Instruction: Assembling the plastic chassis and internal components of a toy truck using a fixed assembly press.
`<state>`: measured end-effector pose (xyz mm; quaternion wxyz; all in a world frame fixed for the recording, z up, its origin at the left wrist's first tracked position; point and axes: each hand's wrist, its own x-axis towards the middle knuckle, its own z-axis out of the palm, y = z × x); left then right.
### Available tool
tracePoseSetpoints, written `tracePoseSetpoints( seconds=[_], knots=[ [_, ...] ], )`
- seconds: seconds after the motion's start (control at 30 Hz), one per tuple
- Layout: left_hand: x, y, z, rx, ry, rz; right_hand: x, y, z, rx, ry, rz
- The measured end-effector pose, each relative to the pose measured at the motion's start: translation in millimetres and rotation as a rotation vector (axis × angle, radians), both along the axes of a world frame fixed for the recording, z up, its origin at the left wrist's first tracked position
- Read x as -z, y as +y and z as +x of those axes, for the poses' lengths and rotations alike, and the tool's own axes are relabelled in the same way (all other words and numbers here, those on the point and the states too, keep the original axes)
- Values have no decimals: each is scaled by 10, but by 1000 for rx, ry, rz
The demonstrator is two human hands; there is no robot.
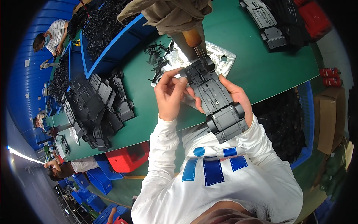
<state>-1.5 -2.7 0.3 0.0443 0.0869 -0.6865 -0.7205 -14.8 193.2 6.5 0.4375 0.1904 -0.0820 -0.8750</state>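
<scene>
A long black moulded plastic chassis (213, 98) is tilted in front of me above the table's near edge. My right hand (238, 98) supports it along its right side, thumb on the edge and fingers partly hidden beneath. My left hand (173, 91) is closed at its far left edge, thumb and index finger bent together; whether a small part sits between them is hidden. Over the chassis' far end reaches a thin metal tool tip below an amber handle (192, 38), its upper part wrapped in brown cloth (167, 15). The tip appears to meet the chassis.
Small black clips (158, 56) lie on a silver sheet (220, 52) atop the green table (238, 33). Left are piled chassis (89, 104) and a blue bin (112, 46) of small parts. More chassis (266, 28) lie far right. A blue crate (307, 123) stands right; people work left.
</scene>
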Motion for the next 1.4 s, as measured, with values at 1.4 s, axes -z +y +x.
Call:
tracePoseSetpoints(
  seconds=[1.4],
  knots=[
    [7,16,8,4,-1,10,-19,20,2,-7,-68,10]
  ],
)
